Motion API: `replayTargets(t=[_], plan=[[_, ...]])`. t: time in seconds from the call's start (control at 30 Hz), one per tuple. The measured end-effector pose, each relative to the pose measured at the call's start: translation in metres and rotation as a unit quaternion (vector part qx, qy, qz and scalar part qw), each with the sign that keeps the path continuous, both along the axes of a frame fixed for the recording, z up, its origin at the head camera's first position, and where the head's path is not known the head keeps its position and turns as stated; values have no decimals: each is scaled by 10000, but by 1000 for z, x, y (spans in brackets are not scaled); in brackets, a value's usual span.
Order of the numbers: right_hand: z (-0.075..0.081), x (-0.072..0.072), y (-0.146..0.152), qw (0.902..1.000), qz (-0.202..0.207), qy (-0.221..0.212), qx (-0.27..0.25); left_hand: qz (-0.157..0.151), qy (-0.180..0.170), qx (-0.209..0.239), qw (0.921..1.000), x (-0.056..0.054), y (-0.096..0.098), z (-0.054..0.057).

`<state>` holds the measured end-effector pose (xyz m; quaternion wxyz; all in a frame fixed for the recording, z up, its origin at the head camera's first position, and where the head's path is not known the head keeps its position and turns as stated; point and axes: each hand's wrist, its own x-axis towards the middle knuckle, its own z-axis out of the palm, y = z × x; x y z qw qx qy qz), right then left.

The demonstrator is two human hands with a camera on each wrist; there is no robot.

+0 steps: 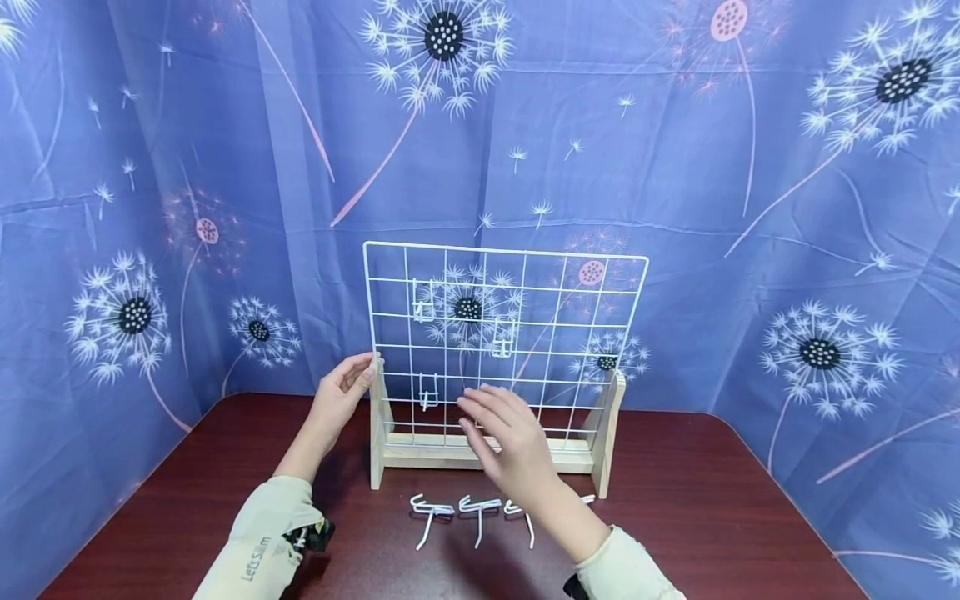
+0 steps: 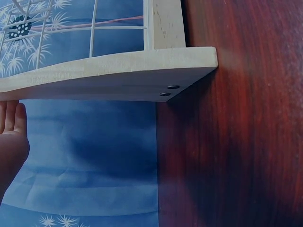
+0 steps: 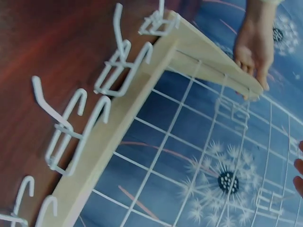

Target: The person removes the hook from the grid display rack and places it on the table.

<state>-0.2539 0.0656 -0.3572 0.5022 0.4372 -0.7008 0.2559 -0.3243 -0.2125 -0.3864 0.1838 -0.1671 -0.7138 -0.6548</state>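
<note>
A white wire grid panel [image 1: 542, 322] stands in a pale wooden stand [image 1: 480, 457] on the table. My left hand [image 1: 341, 400] holds the top of the stand's left upright [image 2: 118, 65], its fingers showing on both sides of the wood in the right wrist view. In front of the lower grid hovers my right hand [image 1: 513, 446], fingers loosely bent, nothing visible in them. Three white wire hooks hang on the grid: one upper left [image 1: 423, 311], one near the middle [image 1: 502, 340], and a lower hook [image 1: 428, 393] left of the right fingertips.
Several loose white hooks, such as one hook [image 1: 480, 507] and another hook [image 3: 71, 127], lie in a row before the stand, partly behind the right forearm. The dark red table [image 1: 690, 500] extends on both sides. A blue dandelion-print curtain [image 1: 600, 167] surrounds its back and sides.
</note>
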Motion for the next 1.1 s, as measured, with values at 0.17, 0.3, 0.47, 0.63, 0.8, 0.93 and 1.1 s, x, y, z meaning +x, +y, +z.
replayTargets(t=[0.17, 0.3, 0.47, 0.63, 0.8, 0.93, 1.1], plan=[[8, -6, 5, 9970, 29, -101, -772, 3, -76, -42, 10000, 0, 0, -1], [12, -11, 9, 9918, 65, -282, -1246, -7, -86, -46, 10000, -1, 0, -1], [16, -20, 12, 9837, -53, -659, -1673, -5, -95, 54, 9999, -1, -1, 0], [19, -28, 10, 9743, -263, -1035, -1982, -19, -40, 108, 9999, -2, -2, 0], [19, -36, 7, 9681, -285, -1289, -2129, 2, -13, 83, 10000, -1, 0, 1], [17, -41, 4, 9642, -259, -1410, -2229, -23, 46, 74, 10000, -1, 1, 1], [15, -46, 1, 9600, -245, -1516, -2341, -15, 38, 56, 10000, 1, 2, 1]])
